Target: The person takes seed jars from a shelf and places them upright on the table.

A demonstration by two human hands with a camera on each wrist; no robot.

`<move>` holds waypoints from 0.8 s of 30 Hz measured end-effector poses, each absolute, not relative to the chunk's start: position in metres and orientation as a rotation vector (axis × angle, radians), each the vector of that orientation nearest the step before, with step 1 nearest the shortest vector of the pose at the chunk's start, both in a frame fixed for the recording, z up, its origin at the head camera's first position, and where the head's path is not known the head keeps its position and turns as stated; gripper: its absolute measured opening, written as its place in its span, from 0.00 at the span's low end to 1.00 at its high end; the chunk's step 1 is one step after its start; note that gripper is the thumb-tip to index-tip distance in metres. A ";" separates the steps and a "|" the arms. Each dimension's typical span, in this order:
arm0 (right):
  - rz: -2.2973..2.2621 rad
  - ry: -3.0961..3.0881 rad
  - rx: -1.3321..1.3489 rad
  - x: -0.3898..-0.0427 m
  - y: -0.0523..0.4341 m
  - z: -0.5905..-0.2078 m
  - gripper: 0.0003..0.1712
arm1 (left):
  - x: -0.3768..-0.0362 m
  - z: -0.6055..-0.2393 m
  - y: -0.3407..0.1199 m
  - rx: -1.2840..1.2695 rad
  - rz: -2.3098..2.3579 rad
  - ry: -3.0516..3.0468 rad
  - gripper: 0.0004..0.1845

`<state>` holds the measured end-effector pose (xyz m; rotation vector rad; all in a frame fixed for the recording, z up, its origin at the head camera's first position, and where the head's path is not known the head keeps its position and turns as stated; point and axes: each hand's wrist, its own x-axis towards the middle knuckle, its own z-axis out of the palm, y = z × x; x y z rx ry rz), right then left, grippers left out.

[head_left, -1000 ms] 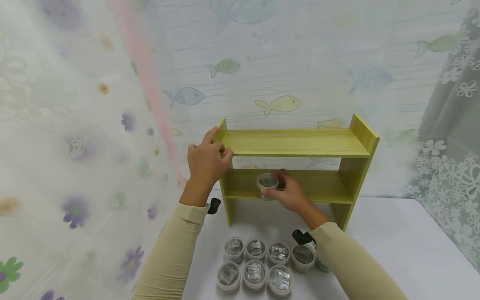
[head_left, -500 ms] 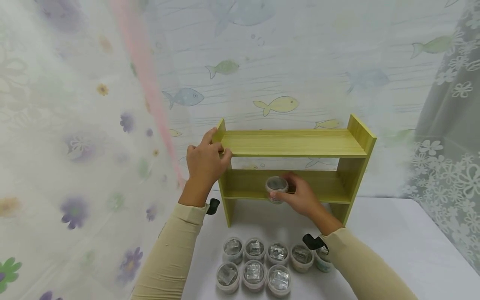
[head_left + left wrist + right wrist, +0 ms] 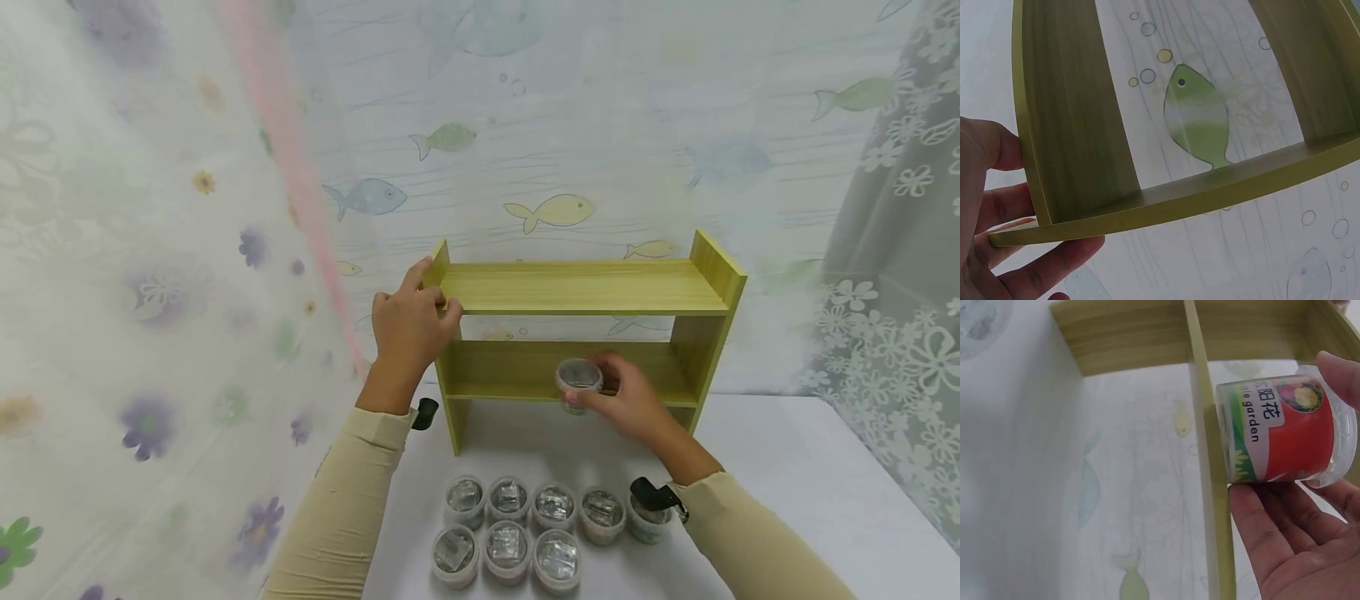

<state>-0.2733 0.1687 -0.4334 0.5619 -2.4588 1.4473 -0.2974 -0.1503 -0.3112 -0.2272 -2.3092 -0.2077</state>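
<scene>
Item: small jar (image 3: 578,382), red label, pinched in our right hand (image 3: 630,404) at the front edge of the lower board of the shelf (image 3: 585,287). Left hand (image 3: 408,329) grips the shelf's top left corner. Handling, as we judge: keep the jar upright and the shelf braced; seat the base fully on the board before letting go.

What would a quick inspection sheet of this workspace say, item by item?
Surface: white table, bare to the right of the shelf.
Job's things: green wooden shelf with two boards; small cup with a red label at the front edge of the lower board.
Clutter: eight more cups in two rows on the table in front of the shelf.
Hands: left hand grips the shelf's top left corner; right hand holds the cup.
Cables: nothing seen.
Surroundings: fish-print curtain behind; flowered curtains on both sides.
</scene>
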 end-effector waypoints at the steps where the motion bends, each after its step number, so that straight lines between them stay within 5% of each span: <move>1: 1.435 -2.461 0.555 -0.273 0.171 -0.433 0.32 | -0.298 -0.311 -0.150 -0.225 -0.209 -2.312 0.14; 24: 1.274 -2.578 0.376 -0.253 0.221 -0.427 0.35 | -0.301 -0.313 -0.151 -0.226 -0.225 -2.302 0.14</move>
